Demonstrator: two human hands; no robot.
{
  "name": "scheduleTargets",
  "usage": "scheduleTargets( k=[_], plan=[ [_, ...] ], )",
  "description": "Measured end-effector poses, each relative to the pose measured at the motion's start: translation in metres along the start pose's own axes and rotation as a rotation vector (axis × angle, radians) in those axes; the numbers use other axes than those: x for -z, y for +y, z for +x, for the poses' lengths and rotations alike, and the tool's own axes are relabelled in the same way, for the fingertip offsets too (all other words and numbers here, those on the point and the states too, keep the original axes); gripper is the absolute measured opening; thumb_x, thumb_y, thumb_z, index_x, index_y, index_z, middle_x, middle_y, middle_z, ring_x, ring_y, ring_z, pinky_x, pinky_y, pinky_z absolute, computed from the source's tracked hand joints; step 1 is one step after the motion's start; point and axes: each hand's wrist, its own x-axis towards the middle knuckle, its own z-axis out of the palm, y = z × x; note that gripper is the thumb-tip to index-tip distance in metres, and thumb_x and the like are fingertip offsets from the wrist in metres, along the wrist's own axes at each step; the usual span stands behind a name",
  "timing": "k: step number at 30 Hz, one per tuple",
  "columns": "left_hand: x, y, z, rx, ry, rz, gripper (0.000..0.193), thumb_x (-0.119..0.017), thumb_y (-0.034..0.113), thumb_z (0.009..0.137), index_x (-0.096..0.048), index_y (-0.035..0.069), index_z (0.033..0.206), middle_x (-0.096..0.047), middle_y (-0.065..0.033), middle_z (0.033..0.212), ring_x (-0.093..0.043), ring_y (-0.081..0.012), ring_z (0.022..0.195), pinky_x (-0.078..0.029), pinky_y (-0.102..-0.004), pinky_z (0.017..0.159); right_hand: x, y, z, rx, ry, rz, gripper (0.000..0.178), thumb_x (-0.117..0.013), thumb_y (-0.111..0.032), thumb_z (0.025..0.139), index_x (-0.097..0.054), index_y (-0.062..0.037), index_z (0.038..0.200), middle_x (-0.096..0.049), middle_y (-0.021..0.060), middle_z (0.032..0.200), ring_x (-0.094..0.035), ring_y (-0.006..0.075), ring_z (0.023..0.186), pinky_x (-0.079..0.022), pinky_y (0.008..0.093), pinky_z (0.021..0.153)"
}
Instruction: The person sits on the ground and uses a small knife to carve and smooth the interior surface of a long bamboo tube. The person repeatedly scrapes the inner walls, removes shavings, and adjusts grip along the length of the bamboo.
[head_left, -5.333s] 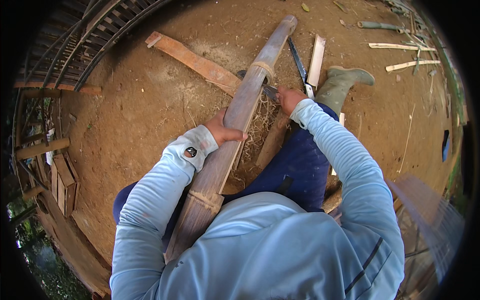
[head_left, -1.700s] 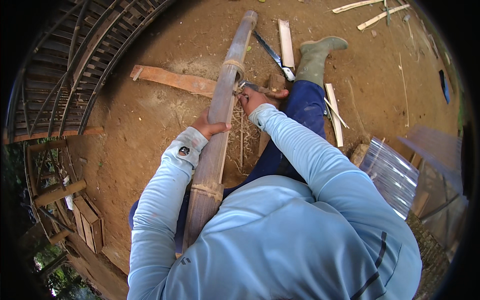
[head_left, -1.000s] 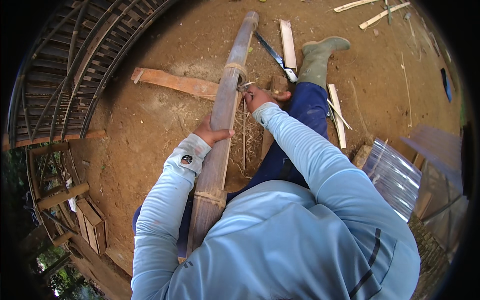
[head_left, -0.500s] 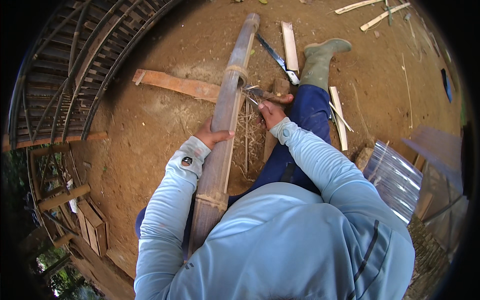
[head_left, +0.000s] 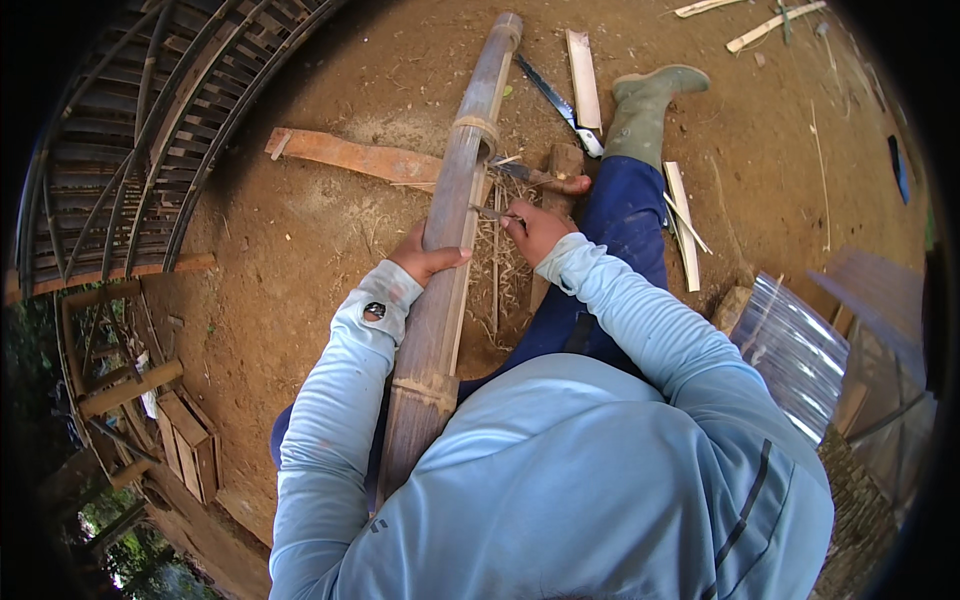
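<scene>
Left grip (head_left: 425, 258) was clasped round the pole (head_left: 437, 300), thumb over its top and fingers down its left side. Right grip (head_left: 537, 230) pinched a thin sliver (head_left: 490, 212) between thumb and fingers, its tip at the pole's right edge; whether it was metal or wood I couldn't tell. The pole, bamboo with ringed joints, slanted from the person's left side away to the far middle. Its right side was cut away between two joints, leaving a pale edge.

Just beyond the right grip, a knife (head_left: 545, 180) lay across a block (head_left: 565, 160), handle to the right. Shavings (head_left: 515, 270) littered the ground (head_left: 270, 320) right of the pole. A brown board (head_left: 360, 155) reached from the left toward the pole. Farther off, right of the pole, lay a saw (head_left: 545, 95), its white handle on the near end, and just beside it a pale plank (head_left: 582, 80). Right of these stretched a leg in a green boot (head_left: 640, 120), with pale strips (head_left: 683, 225) beside the knee. Clear ridged sheeting (head_left: 790, 340) stood near right; a slatted frame (head_left: 110, 150) filled the far left.
</scene>
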Motion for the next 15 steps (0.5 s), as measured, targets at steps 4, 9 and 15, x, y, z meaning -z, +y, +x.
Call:
scheduleTargets(
  k=[4, 9, 15],
  plan=[
    [0.000, -0.004, 0.008, -0.006, -0.009, 0.066, 0.084, -0.085, 0.024, 0.065, -0.040, -0.005, 0.131, -0.060, -0.0163, 0.113, -0.059, -0.0252, 0.103, -0.046, -0.0351, 0.091, 0.006, -0.010, -0.001, 0.016, -0.035, -0.078, 0.026, -0.050, -0.034, 0.093, -0.059, -0.0109, 0.101, -0.064, 0.0201, 0.087, -0.061, 0.0411, 0.085, -0.047, 0.0476, 0.075],
    [0.004, -0.019, 0.018, -0.052, 0.006, 0.142, 0.089, -0.085, 0.027, 0.065, -0.037, -0.006, 0.133, -0.058, -0.0177, 0.118, -0.057, -0.0265, 0.107, -0.044, -0.0356, 0.093, 0.002, -0.013, 0.006, -0.004, -0.042, -0.090, 0.026, -0.052, -0.034, 0.092, -0.060, -0.0109, 0.101, -0.064, 0.0203, 0.087, -0.061, 0.0412, 0.086, -0.047, 0.0479, 0.075],
    [0.002, -0.009, 0.013, -0.082, 0.015, 0.243, 0.091, -0.086, 0.028, 0.064, -0.036, -0.006, 0.133, -0.058, -0.0168, 0.116, -0.057, -0.0259, 0.106, -0.045, -0.0350, 0.092, 0.004, -0.027, 0.004, 0.000, -0.076, -0.166, 0.025, -0.052, -0.033, 0.092, -0.060, -0.0110, 0.101, -0.064, 0.0205, 0.088, -0.061, 0.0416, 0.086, -0.047, 0.0488, 0.076]
  ],
)
